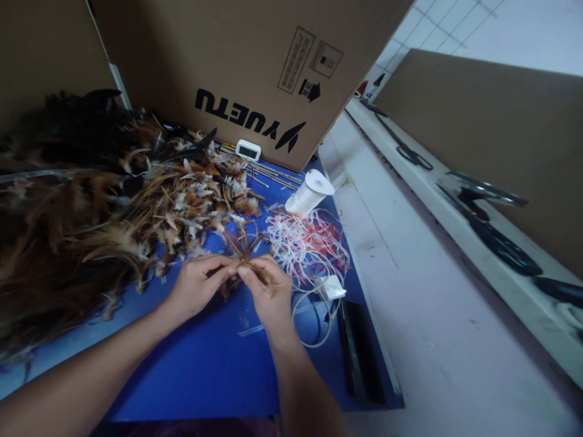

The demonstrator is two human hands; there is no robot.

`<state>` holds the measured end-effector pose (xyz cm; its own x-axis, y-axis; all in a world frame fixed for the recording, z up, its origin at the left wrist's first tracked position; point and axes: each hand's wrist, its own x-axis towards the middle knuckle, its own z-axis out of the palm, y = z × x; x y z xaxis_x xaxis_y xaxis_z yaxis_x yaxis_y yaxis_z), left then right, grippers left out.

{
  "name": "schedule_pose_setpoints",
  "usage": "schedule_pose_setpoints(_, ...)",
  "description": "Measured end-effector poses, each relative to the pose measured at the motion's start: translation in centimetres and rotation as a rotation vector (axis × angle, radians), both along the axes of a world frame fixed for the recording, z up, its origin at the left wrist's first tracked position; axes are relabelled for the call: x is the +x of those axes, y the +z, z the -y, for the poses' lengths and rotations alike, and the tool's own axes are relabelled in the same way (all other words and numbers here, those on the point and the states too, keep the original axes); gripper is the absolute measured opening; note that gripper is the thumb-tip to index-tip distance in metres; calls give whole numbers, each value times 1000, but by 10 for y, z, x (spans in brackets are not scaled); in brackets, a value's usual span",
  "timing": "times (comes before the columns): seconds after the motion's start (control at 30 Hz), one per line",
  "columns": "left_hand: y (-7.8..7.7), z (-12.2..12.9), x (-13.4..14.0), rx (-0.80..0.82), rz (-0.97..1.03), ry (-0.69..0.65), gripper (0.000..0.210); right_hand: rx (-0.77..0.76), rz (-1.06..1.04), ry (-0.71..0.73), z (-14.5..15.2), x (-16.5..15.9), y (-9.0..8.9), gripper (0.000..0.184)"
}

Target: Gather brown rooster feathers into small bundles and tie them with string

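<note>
My left hand [200, 282] and my right hand [268, 288] meet over the blue table [195, 370], thumbs and fingertips pinched together. Between them is a small bunch of brown feathers [243, 247], its thin tips fanning out beyond my fingers. Both hands are closed on this bunch; the exact grip at the base is hidden by my fingers. A large pile of brown, black and white feathers [173, 200] spreads to the left of my hands. To the right of my right hand lies a tangle of white and red plastic strips [310, 243].
A white spool [310, 193] stands behind the strips. Thin sticks [273, 173] and a small white digital display [248, 150] lie before a big cardboard box [218, 60]. A white cable [314, 345] and a black object [362, 352] are at the right edge. Scissors [412, 156] rest on a ledge.
</note>
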<state>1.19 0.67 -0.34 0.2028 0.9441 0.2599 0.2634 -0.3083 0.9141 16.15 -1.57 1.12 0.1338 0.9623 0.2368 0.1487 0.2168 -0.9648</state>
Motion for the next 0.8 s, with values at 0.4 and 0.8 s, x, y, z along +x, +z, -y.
schedule_pose_setpoints(0.4,0,-10,-7,-86,112,27,19,189,129,-156,6,6,7,8)
schedule_pose_setpoints(0.8,1,-18,-13,-201,440,80,17,128,474,-65,-8,29,4,16)
